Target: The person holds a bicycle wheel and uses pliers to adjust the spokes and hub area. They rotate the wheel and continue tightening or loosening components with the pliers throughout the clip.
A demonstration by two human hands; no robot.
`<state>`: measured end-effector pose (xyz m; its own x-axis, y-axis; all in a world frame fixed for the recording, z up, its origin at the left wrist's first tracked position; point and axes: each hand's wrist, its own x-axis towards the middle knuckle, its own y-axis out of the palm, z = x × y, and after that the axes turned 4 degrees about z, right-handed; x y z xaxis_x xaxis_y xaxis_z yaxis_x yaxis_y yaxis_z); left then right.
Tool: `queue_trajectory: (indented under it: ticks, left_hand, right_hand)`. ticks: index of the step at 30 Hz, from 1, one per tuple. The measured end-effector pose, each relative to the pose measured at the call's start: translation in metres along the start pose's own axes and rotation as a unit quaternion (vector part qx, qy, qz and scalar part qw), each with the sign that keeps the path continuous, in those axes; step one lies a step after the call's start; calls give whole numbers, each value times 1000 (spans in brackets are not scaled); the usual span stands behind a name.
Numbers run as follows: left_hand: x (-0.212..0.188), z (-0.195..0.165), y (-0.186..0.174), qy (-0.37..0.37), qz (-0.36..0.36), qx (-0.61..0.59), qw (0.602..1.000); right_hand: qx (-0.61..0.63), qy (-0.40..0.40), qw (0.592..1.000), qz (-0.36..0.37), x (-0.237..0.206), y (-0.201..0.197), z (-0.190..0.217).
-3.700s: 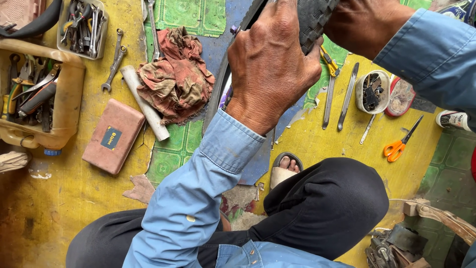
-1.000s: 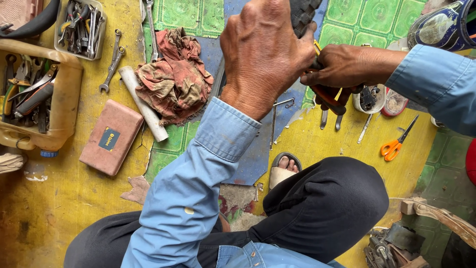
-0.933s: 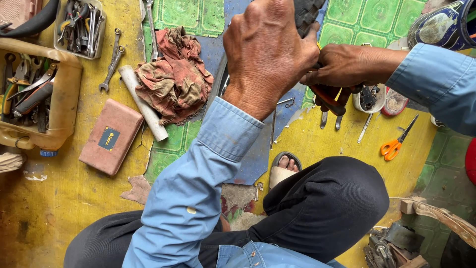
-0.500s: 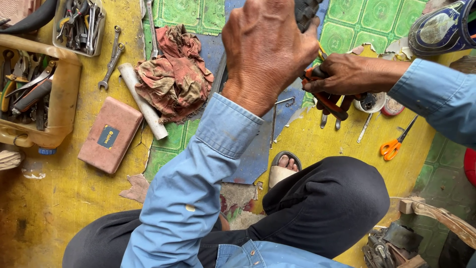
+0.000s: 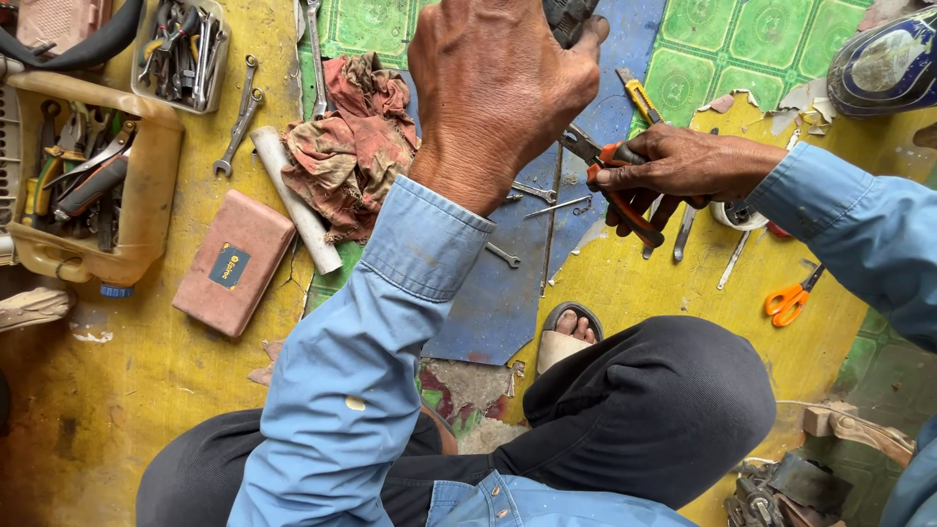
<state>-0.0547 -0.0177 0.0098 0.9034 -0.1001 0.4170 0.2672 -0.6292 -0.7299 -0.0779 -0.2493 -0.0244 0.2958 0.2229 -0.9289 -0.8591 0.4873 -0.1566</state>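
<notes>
Gripping a dark part at the top edge of the view, the left hand is held raised, its fingers curled shut around it; most of the part is cut off by the frame, so its long axis cannot be told. The pliers are clamped in the right hand, fingers wrapped round the orange handles, and are pointed up and to the left, so that the metal nose lies just below the left hand. The part is thus found above and left of the pliers' tip, with the right hand nearer to the tip than to the part. Whether nose and part touch is hidden by the left hand.

On the mat at the left a yellow tub is seen, filled with wrenches and other hand tools; above it a small clear tray is packed with more. A rag, a white tube, a pink box and orange scissors are laid about.
</notes>
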Motion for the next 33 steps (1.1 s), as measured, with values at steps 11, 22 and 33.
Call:
queue_trajectory:
  ticks: [11, 22, 33]
  left_hand:
    - [0, 6, 0, 0, 8, 10, 1000]
    - [1, 8, 0, 3, 11, 16, 1000]
    - [0, 8, -2, -1, 11, -1, 1000]
  right_hand:
    - [74, -73, 994, 22, 15, 3, -8]
    - [123, -75, 989, 32, 10, 8, -5]
    - [180, -52, 982, 38, 1, 9, 2]
